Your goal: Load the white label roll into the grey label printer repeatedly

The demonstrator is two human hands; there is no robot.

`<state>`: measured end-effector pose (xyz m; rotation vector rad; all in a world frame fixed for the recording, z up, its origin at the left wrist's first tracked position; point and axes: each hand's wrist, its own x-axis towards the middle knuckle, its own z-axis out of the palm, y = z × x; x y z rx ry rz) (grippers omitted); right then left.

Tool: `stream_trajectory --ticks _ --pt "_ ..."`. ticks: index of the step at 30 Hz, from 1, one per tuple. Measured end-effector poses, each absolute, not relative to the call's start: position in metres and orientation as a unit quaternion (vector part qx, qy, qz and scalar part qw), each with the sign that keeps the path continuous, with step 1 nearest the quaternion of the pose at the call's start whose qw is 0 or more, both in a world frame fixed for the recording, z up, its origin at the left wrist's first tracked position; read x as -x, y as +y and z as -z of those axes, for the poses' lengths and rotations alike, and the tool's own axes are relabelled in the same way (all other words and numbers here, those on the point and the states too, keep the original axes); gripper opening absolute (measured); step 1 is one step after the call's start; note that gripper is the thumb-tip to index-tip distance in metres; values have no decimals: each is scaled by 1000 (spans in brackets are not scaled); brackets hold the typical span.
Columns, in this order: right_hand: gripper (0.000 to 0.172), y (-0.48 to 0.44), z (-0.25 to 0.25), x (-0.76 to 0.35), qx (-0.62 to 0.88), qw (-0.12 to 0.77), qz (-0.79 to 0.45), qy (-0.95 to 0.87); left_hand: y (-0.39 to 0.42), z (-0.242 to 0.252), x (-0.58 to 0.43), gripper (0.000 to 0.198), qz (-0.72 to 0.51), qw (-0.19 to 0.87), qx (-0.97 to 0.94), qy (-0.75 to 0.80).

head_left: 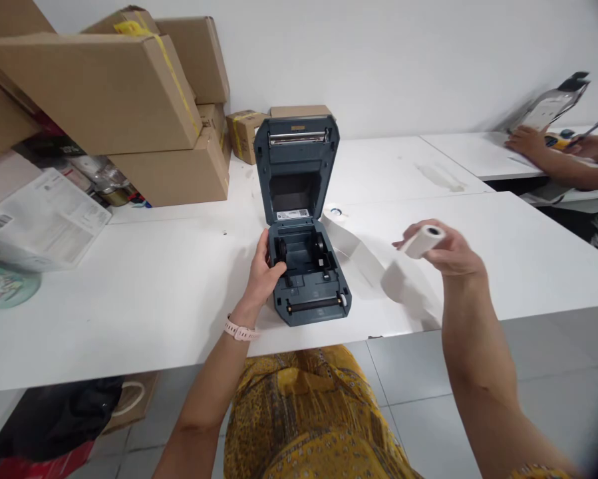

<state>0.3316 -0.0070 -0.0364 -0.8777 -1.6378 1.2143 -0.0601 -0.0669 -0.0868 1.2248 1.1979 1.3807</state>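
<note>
A dark grey label printer (311,283) sits on the white table with its lid (295,166) raised and its roll bay bare. My left hand (266,269) grips the printer's left side, thumb over the inner rim and fingers down the outside. Off to the printer's right, my right hand (451,249) holds a small white paper roll (423,241) above the table, its dark hollow core facing up toward me. A loose white paper strip (361,256) curls across the table beside the printer. Partly behind the printer lies another white roll (335,213) with a blue-edged core.
Cardboard boxes (89,93) are stacked at the back left. A white carton (44,216) and a greenish container (9,286) stand at the left edge. At the far right, another person's hands (528,141) rest near a clear bottle (551,106). The table's front edge (378,336) runs close to me.
</note>
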Motion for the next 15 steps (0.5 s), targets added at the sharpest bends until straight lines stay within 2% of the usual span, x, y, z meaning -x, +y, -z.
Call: stream_trajectory --ticks 2,6,9,15 --pt "48 7 54 -333 405 377 -530 -643 -67 86 60 96 -560 456 -493 485" --pt "47 25 76 -330 461 296 -549 -631 -66 87 61 95 -560 453 -496 485" --pt "46 32 82 -316 441 283 -558 -644 -66 87 61 95 -559 452 -496 487" --pt "57 48 88 -277 370 263 -546 -704 -67 88 63 93 -551 458 -499 488"
